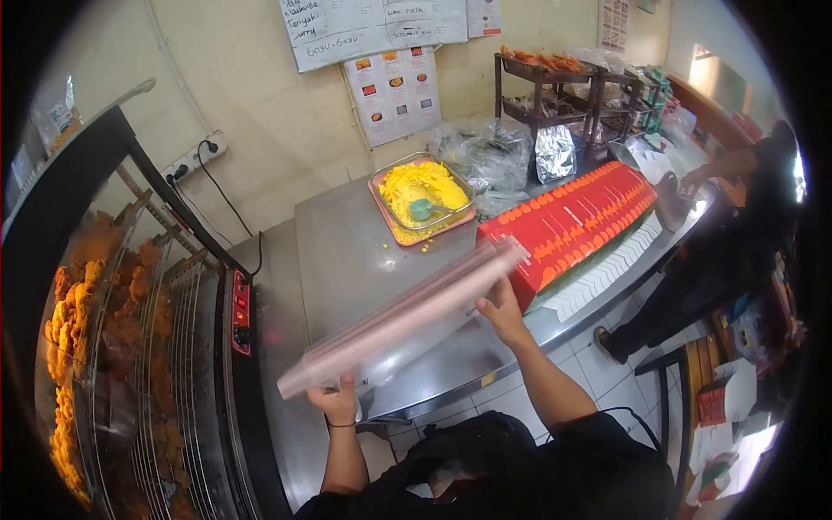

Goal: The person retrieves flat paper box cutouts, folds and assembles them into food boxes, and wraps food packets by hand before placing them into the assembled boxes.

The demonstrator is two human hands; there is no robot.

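Between my two hands is a long, pale pink, tray-like thing, tilted and smeared by motion, above the steel table. My left hand grips its near left end, thumb up and fingers partly hidden beneath. At the right end my right hand holds its edge, with the fingers mostly out of sight behind it. That end overlaps the view of a long row of red printed boxes. Farther back, a glass dish of yellow shredded food with a teal scoop stands on a pink tray.
A heated cabinet with fried food on racks stands at left. Clear plastic bags, a foil-wrapped item and a dark tiered rack line the wall. Another person in dark clothes stands at the table's right end.
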